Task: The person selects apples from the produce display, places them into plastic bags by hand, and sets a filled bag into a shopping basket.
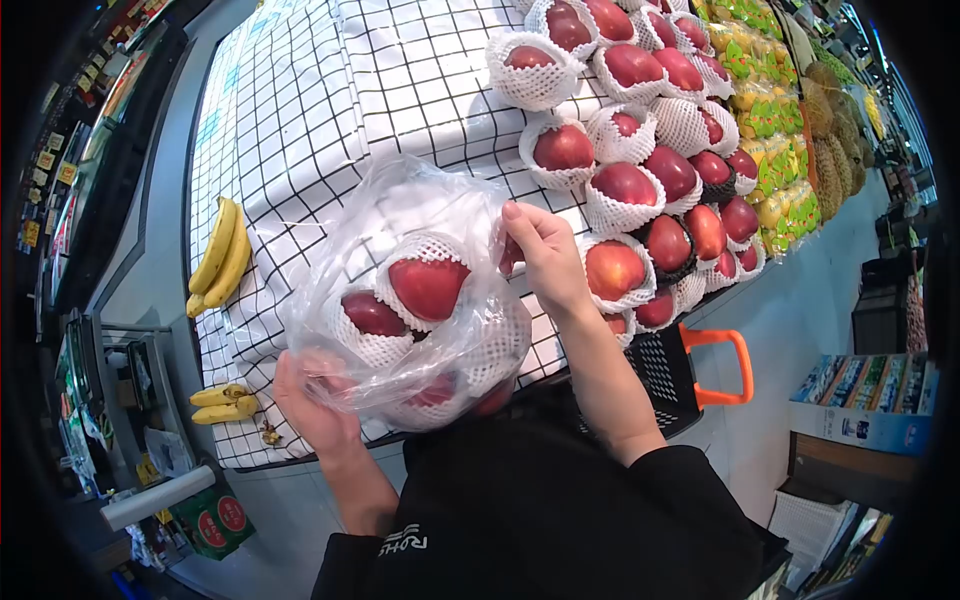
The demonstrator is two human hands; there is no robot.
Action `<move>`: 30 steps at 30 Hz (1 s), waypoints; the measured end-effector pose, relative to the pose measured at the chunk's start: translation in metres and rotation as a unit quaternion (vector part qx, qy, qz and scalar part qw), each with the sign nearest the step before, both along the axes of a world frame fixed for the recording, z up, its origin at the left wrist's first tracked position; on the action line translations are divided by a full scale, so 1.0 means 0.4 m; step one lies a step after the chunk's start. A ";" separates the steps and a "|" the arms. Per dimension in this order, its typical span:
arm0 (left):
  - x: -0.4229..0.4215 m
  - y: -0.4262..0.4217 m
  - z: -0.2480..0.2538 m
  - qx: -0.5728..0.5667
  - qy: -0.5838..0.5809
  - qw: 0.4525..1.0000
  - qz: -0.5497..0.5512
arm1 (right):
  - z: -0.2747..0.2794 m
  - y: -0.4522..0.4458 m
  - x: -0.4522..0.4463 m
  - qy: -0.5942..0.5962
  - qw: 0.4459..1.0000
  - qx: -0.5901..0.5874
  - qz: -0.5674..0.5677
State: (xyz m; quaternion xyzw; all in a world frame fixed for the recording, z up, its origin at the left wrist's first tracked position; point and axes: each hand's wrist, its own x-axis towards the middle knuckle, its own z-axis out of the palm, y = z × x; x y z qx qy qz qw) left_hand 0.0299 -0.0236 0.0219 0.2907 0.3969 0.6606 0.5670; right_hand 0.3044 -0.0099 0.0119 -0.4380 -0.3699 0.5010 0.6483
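Note:
A clear plastic bag (340, 250) hangs open between my two hands, in front of my body. Inside it lie several red fruits (427, 288) in white foam nets. My left hand (318, 405) grips the bag's lower left edge, its fingers partly behind the plastic. At the bag's upper right edge, my right hand (540, 250) pinches the film between thumb and fingers. Just right of that hand, a pile of red fruits (624, 183) in foam nets sits on the table.
A checked cloth (290, 110) covers the table. Bananas (222, 255) and a smaller bunch (222, 404) lie at its left edge. Yellow packaged fruit (775, 150) stands at the right. A black basket with an orange handle (742, 368) is below the fruit pile.

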 end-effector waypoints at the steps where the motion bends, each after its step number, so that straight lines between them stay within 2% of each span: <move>1: -0.001 -0.001 -0.004 0.006 0.010 1.000 -0.012 | -0.010 0.002 0.000 0.000 1.000 -0.007 -0.002; 4: 0.014 -0.006 0.011 0.040 0.043 0.998 -0.006 | -0.027 0.006 0.007 -0.014 0.999 -0.033 -0.022; 7: 0.012 -0.006 0.011 0.042 0.029 0.999 -0.014 | -0.052 0.036 0.033 -0.034 0.998 -0.038 -0.039; 8: 0.016 -0.005 0.015 0.034 0.044 0.998 -0.001 | -0.060 0.059 0.041 -0.112 0.985 -0.014 -0.129; 9: 0.017 -0.001 0.019 0.038 0.043 0.998 -0.003 | -0.058 0.083 0.052 -0.188 0.958 0.010 -0.218; 10: 0.016 0.004 0.021 0.051 0.071 0.996 -0.007 | -0.031 0.097 0.071 -0.260 0.928 0.003 -0.268; 11: 0.013 0.007 0.024 0.063 0.100 0.993 -0.010 | -0.010 0.117 0.089 -0.263 0.918 0.003 -0.297; 12: 0.009 0.025 0.030 0.064 0.100 0.993 -0.010 | -0.001 0.135 0.114 -0.337 0.878 0.020 -0.339; 13: 0.003 0.061 0.039 0.083 0.171 0.979 0.069 | 0.008 0.154 0.141 -0.408 0.830 0.036 -0.378; 14: 0.000 0.099 0.051 0.101 0.239 0.954 0.149 | 0.008 0.180 0.165 -0.408 0.830 0.038 -0.378; 16: 0.007 0.171 0.114 0.207 0.211 0.945 0.136 | 0.001 0.232 0.207 -0.452 0.767 0.066 -0.451; 17: 0.038 0.199 0.149 0.227 0.254 0.932 0.121 | 0.006 0.248 0.219 -0.450 0.767 0.067 -0.451; 18: 0.080 0.224 0.183 0.246 0.295 0.917 0.105 | 0.013 0.263 0.232 -0.398 0.820 0.005 -0.411; 19: 0.126 0.244 0.211 0.269 0.329 0.905 0.030 | 0.020 0.271 0.241 -0.342 0.863 -0.057 -0.367; 20: 0.189 0.253 0.246 0.249 0.372 0.893 -0.040 | 0.032 0.273 0.247 -0.343 0.872 -0.084 -0.339; 21: 0.231 0.288 0.255 0.249 0.382 0.879 -0.142 | 0.021 0.282 0.257 -0.343 0.873 -0.081 -0.338; 22: 0.282 0.316 0.270 0.210 0.406 0.862 -0.218 | -0.002 0.294 0.268 -0.294 0.901 -0.035 -0.317; 23: 0.323 0.379 0.238 0.226 0.448 0.827 -0.255 | -0.013 0.306 0.276 -0.243 0.924 0.012 -0.295; 25: 0.421 0.458 0.203 0.189 0.501 0.784 -0.313 | 0.010 0.286 0.261 -0.257 0.910 0.017 -0.324; 26: 0.461 0.496 0.177 0.187 0.554 0.743 -0.325 | 0.009 0.281 0.266 -0.194 0.929 0.008 -0.316; 28: 0.534 0.521 0.161 0.171 0.543 0.734 -0.371 | -0.005 0.295 0.291 -0.059 0.954 0.030 -0.292; 30: 0.591 0.534 0.134 0.204 0.491 0.739 -0.413 | -0.023 0.299 0.299 -0.070 0.951 0.033 -0.300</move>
